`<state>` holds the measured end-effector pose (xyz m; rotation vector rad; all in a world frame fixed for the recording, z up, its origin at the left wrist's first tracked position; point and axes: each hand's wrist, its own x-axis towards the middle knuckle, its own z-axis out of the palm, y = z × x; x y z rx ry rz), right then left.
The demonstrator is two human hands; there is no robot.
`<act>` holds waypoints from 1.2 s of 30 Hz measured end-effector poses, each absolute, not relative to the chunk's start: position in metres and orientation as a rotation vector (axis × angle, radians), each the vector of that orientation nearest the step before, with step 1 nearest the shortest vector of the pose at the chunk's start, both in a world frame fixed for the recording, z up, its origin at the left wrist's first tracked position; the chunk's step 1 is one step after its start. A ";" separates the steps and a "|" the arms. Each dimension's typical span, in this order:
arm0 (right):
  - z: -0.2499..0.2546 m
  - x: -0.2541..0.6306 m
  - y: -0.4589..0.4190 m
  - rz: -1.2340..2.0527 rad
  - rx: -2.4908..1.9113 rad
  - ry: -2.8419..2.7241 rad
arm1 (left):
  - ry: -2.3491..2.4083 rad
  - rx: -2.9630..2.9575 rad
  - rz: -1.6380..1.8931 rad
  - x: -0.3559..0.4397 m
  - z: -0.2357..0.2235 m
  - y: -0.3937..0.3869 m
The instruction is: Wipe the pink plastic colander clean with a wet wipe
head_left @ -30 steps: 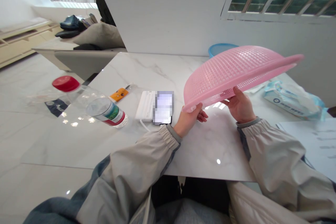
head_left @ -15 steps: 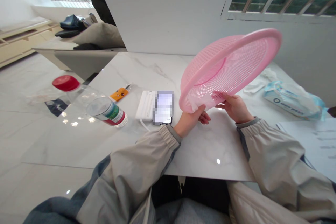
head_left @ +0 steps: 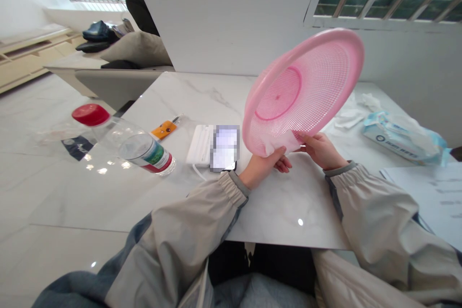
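Observation:
A pink plastic mesh basket (head_left: 317, 82), round and shallow, is held tilted above the table with its inside partly facing me. My left hand (head_left: 267, 166) grips the near lower rim, its thumb pressing a white wipe (head_left: 279, 143) against the mesh there. Close beside it, my right hand (head_left: 321, 149) pinches the same rim at the right end of the wipe. The fingertips behind the rim are partly hidden.
On the white marbled table (head_left: 274, 211) lie a phone (head_left: 224, 149), a white power bank (head_left: 199, 147), an orange pouch (head_left: 164, 129), a red-capped bottle (head_left: 144, 151), a wipes pack (head_left: 404, 139), crumpled tissues (head_left: 348, 118) and papers (head_left: 429, 192). Another person (head_left: 139, 5) is beyond the partition.
The basket has turned and tipped in my hands; its far rim has moved left and up, and more of its inside and base shows. Both hands stay at nearly the same place.

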<state>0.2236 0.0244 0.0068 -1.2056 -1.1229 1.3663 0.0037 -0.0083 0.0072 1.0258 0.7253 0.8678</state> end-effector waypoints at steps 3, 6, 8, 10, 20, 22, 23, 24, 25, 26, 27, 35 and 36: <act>0.007 0.224 0.024 1.391 -1.208 -1.118 | 0.709 1.017 0.858 0.004 0.007 -0.008; 0.007 0.225 0.023 1.405 -1.203 -1.120 | 0.701 1.016 0.853 0.004 0.007 -0.008; 0.006 0.225 0.024 1.402 -1.201 -1.126 | 0.704 1.017 0.853 0.004 0.007 -0.008; 0.006 0.225 0.024 1.400 -1.196 -1.133 | 0.706 1.016 0.851 0.004 0.006 -0.008; 0.002 0.227 0.025 1.392 -1.213 -1.159 | 0.723 1.028 0.847 0.004 0.007 -0.007; 0.002 0.226 0.026 1.380 -1.218 -1.155 | 0.727 1.040 0.848 0.004 0.006 -0.007; 0.002 0.225 0.026 1.371 -1.220 -1.151 | 0.729 1.047 0.848 0.005 0.006 -0.007; 0.003 0.225 0.026 1.359 -1.221 -1.143 | 0.730 1.051 0.849 0.005 0.005 -0.007; 0.003 0.225 0.027 1.342 -1.222 -1.133 | 0.732 1.051 0.851 0.005 0.005 -0.007; 0.003 0.225 0.028 1.312 -1.221 -1.115 | 0.737 1.050 0.854 0.005 0.005 -0.007; 0.004 0.225 0.030 1.268 -1.215 -1.091 | 0.747 1.050 0.857 0.005 0.004 -0.007; 0.010 0.239 0.041 0.629 -1.079 -0.873 | 0.887 1.104 0.870 0.005 0.000 -0.003; 0.011 0.239 0.041 0.589 -1.074 -0.861 | 0.891 1.111 0.867 0.004 0.000 -0.002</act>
